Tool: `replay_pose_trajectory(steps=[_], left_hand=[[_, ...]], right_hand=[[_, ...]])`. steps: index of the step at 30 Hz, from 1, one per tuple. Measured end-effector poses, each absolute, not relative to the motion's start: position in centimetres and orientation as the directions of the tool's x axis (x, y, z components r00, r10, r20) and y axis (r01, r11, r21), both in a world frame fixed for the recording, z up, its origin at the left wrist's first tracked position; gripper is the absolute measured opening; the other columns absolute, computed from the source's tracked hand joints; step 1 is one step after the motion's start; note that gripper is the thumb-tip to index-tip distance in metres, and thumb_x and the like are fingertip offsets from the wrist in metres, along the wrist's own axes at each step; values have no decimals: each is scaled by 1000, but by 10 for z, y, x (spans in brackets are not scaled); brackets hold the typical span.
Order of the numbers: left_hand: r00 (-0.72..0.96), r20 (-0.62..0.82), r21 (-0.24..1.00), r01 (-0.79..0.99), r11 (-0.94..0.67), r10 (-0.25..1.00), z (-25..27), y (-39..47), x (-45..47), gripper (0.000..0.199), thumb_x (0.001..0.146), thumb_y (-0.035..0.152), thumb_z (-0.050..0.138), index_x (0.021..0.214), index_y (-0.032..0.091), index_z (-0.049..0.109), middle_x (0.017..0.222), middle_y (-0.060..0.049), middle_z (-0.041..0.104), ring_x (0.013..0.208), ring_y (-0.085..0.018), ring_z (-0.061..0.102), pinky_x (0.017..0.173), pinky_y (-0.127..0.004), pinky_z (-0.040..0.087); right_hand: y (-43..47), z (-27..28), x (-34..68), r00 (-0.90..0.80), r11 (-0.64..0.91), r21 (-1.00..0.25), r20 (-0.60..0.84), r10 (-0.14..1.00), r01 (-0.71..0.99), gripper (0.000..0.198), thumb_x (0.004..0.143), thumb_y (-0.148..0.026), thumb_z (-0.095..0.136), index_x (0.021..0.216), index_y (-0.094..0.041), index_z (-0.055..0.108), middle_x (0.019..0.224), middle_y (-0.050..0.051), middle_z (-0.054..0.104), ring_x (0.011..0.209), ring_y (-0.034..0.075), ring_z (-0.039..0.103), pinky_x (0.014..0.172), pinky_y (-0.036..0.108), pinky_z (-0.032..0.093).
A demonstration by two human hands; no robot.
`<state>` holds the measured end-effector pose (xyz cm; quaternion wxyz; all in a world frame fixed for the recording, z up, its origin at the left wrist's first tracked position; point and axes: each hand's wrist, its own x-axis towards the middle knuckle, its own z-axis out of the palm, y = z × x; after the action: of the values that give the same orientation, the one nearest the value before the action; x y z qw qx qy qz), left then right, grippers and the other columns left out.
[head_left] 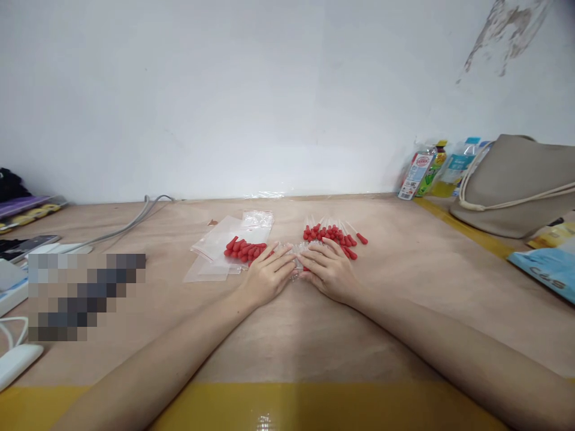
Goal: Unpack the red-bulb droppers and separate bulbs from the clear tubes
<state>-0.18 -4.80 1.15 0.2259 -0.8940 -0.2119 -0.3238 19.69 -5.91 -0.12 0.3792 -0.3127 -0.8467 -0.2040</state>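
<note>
My left hand [269, 272] lies with its fingers stretched out over a clear, shiny plastic bundle [295, 263] in the middle of the table. From the other side, my right hand [330, 269] rests flat on the same bundle, fingertips almost meeting the left ones. What exactly is under the palms is hidden. Red rubber-bulb droppers [245, 250] lie in a heap beside my left fingers, on clear zip bags [215, 239]. Behind my right hand is a second heap of red-bulbed droppers [332, 231], their thin clear stems pointing toward the wall.
Drink bottles [456, 170], a carton [415, 176], a grey-beige bag [516, 185] and a blue packet [545, 269] stand or lie at right. A grey cable [130, 224] and white device [18, 365] are at left. Yellow tape [215, 407] lines the front edge.
</note>
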Motion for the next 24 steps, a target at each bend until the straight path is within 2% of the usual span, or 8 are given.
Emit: replay_pose_trajectory(steps=[3, 9, 15, 24], left_hand=[[727, 656, -271, 479, -835, 204, 12, -49, -2, 18, 84, 14, 47, 96, 15, 60, 103, -7, 66, 109, -20, 54, 100, -43, 39], [722, 670, -230, 420, -878, 170, 11, -52, -4, 17, 82, 11, 48, 93, 12, 60, 98, -9, 67, 102, -19, 58, 100, -43, 40], [696, 690, -165, 419, -893, 199, 10, -53, -8, 15, 82, 13, 48, 90, 14, 61, 93, -7, 68, 100, -17, 60, 99, -43, 42], [693, 695, -156, 405, -901, 191, 11, -55, -8, 16, 82, 12, 47, 91, 15, 60, 97, -7, 67, 101, -18, 59, 99, -45, 41]], right_hand=[[-58, -3, 197, -549, 786, 103, 770, 325, 609, 17, 85, -24, 49, 96, -20, 62, 93, 3, 67, 93, 16, 58, 99, 40, 37], [-61, -3, 197, -586, 840, 119, 767, 261, 530, 17, 85, -19, 48, 93, -17, 62, 91, 5, 67, 89, 16, 61, 92, 35, 48], [-61, -5, 200, -572, 853, 134, 792, 213, 504, 17, 83, -17, 51, 95, -15, 63, 92, 7, 68, 91, 17, 62, 93, 34, 49], [-61, -5, 213, -600, 850, 194, 783, 166, 489, 20, 84, -16, 50, 98, -18, 63, 96, 6, 67, 97, 17, 60, 93, 37, 49]])
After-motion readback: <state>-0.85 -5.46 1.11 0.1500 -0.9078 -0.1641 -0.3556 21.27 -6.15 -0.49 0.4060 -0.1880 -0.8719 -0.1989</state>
